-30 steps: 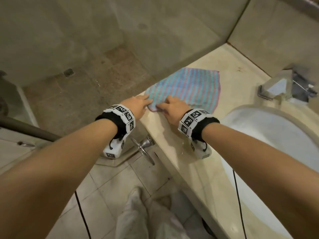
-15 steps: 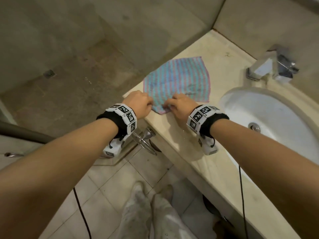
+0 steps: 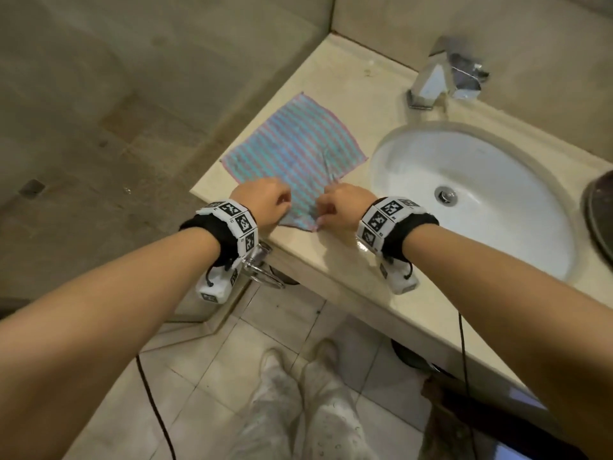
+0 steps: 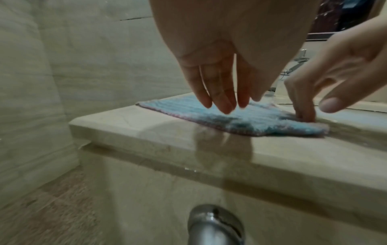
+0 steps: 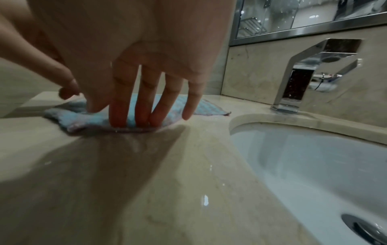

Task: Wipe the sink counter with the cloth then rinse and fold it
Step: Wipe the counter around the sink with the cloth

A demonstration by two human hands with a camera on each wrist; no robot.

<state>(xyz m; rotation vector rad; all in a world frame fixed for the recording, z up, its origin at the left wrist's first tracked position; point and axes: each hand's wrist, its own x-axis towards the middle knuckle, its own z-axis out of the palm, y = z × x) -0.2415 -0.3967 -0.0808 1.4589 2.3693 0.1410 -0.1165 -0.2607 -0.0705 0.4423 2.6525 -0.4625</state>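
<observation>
A blue-and-pink striped cloth lies spread flat on the beige stone counter, left of the white sink basin. Both hands are at its near corner. My left hand hangs just above the cloth with straight fingers and holds nothing. My right hand points its fingers straight down and presses the cloth's near edge onto the counter. The counter surface looks wet and shiny.
A chrome faucet stands behind the basin. The counter ends just left of the cloth, dropping to a shower floor. A metal handle sticks out below the counter edge. A dark round object sits at far right.
Both hands drew back toward the cloth's near corner. The left hand's fingers came off the cloth. The head view swung right, bringing the whole basin into sight.
</observation>
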